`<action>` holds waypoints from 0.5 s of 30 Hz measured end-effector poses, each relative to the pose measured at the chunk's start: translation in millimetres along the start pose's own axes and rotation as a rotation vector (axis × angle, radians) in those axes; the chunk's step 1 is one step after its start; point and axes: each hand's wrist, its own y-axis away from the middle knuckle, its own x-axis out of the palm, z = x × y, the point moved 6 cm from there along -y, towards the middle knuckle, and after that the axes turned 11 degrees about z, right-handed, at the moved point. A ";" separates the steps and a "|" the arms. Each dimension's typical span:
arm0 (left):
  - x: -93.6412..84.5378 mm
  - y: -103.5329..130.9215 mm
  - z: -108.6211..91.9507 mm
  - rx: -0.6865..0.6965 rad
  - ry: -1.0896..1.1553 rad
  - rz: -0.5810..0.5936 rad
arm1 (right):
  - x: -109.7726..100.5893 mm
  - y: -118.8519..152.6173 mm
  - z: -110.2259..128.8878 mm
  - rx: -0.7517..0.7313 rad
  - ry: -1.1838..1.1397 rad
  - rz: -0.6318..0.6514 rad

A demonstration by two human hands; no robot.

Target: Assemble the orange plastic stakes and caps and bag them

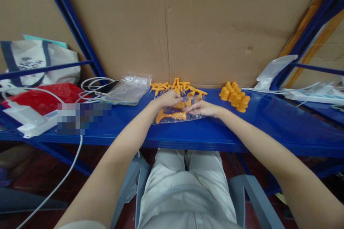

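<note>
On the blue table lies a clear plastic bag [170, 119] with orange plastic parts [178, 115] in or under it. My left hand [170, 99] is closed over the bag's left part, fingers curled; what it grips is hidden. At the bag's right side, my right hand [202, 109] rests with its fingers extended and apart, touching the film and the orange parts. Behind my hands is a pile of orange Y-shaped pieces [176, 83]. Orange cup-shaped pieces [235, 96] stand grouped to the right.
At the left are a stack of clear plastic bags [129, 91], a red bag [60, 94], a white power strip [40, 123] and cables. A white power strip [314, 93] lies at the right. Cardboard [172, 25] rises behind the table [129, 125].
</note>
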 end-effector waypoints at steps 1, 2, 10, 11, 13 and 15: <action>-0.7 0.2 0.6 0.000 0.008 -0.008 | 0.9 -0.3 0.8 -0.015 -0.011 0.014; -1.2 0.6 0.9 0.004 0.021 -0.013 | 1.6 -0.6 1.8 -0.030 -0.016 0.028; 7.4 7.1 -3.2 -0.010 0.218 0.171 | 1.7 -0.8 5.9 -0.061 0.059 0.055; 9.1 8.0 -3.7 -0.023 0.235 0.201 | 1.9 -0.8 5.8 -0.056 0.065 0.056; 11.8 9.3 -4.4 -0.043 0.260 0.253 | 2.2 -0.8 5.4 -0.044 0.076 0.053; 13.5 9.8 -5.0 -0.039 0.268 0.290 | 1.2 -0.6 5.0 -0.035 0.084 0.032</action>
